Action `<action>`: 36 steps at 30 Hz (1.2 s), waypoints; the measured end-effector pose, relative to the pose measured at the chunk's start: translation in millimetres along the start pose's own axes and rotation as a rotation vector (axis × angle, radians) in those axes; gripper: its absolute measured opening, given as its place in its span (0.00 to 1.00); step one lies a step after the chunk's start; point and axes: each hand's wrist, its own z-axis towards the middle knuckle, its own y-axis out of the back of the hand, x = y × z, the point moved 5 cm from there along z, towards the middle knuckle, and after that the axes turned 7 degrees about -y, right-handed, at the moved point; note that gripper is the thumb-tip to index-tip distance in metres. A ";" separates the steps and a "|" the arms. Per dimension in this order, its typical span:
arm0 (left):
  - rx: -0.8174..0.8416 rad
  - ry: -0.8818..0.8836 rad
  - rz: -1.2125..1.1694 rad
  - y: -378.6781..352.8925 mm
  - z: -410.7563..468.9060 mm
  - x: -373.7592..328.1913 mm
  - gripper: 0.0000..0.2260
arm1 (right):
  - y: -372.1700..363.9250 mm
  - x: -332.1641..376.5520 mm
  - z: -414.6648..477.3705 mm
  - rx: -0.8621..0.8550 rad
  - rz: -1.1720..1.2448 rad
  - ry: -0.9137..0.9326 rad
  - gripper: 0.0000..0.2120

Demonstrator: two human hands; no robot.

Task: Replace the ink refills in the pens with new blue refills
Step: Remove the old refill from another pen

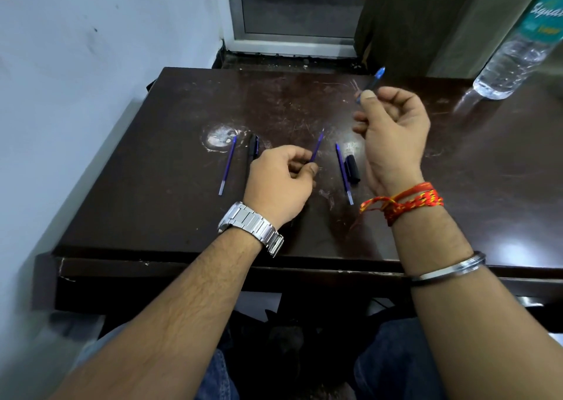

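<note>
Evidently, the left hand (278, 183) pinched a thin blue plastic refill (316, 147); the right hand (393, 134) gripped a blue-tipped pen barrel (372, 83). Aligning both mattered.

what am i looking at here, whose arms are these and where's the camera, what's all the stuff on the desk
There is no machine here: these are a person's two bare arms, filmed by one wide-angle camera worn on their head, looking forward and down. That is why the arms enter from the bottom edge.

The left hand, with a metal watch on the wrist, pinches a thin blue refill in its fingers. The right hand, with red threads at the wrist, is raised and holds a pen body with a blue end.

On the dark scratched table lie two more refills, one on the left and one in the middle, a black pen and a black cap. A clear water bottle stands at the far right.
</note>
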 end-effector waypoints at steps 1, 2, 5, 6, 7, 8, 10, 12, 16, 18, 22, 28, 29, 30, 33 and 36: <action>-0.018 0.010 0.007 1.3 0.5 0.4 0.09 | 4.1 0.1 3.1 -0.010 -0.156 0.013 0.08; -0.041 0.022 0.007 2.8 1.0 1.1 0.09 | 6.3 -2.4 5.0 0.011 -0.394 0.017 0.07; -0.104 0.058 0.000 6.9 1.1 3.7 0.10 | 6.4 -17.8 2.0 0.154 -1.011 0.011 0.04; -0.113 0.061 0.006 7.6 0.8 4.1 0.10 | 4.8 -19.4 0.7 0.170 -1.075 0.020 0.04; -0.117 0.061 0.013 8.2 0.4 3.7 0.09 | 3.7 -18.5 0.1 0.163 -1.098 0.027 0.04; -0.119 0.059 0.018 8.8 0.2 3.1 0.09 | 3.7 -16.5 1.1 0.142 -1.105 0.029 0.05; -0.119 0.061 0.012 9.2 -0.6 1.9 0.09 | 7.3 -13.4 4.9 0.095 -1.101 0.004 0.05; -0.112 0.061 0.014 9.3 -1.2 1.2 0.09 | 14.5 -12.3 8.5 0.045 -1.126 -0.030 0.03; -0.115 0.060 0.018 11.3 -1.6 0.2 0.08 | 26.3 -9.8 12.8 -0.031 -1.157 -0.073 0.04; -0.110 0.065 0.023 11.3 -1.7 -0.3 0.08 | 28.7 -12.2 14.6 -0.028 -1.171 -0.122 0.07; -0.096 0.078 0.026 9.7 -1.7 0.7 0.06 | 29.4 -17.0 14.2 -0.011 -1.182 -0.179 0.11; -0.094 0.089 0.035 9.1 -1.9 2.4 0.04 | 31.2 -15.0 13.4 -0.022 -1.155 -0.178 0.09; -0.094 0.087 0.036 8.9 -2.1 1.6 0.04 | 29.6 -12.4 11.9 -0.039 -1.147 -0.126 0.08; -0.092 0.084 0.038 8.4 -2.1 0.8 0.05 | 27.1 -9.5 10.4 -0.059 -1.139 -0.057 0.08; -0.085 0.076 0.039 7.5 -1.7 -1.8 0.05 | 6.9 -13.8 0.4 0.067 -1.051 -0.010 0.17; -0.086 0.024 0.113 8.4 -1.2 -4.7 0.03 | -15.6 -40.7 -15.8 0.409 -0.721 -0.339 0.20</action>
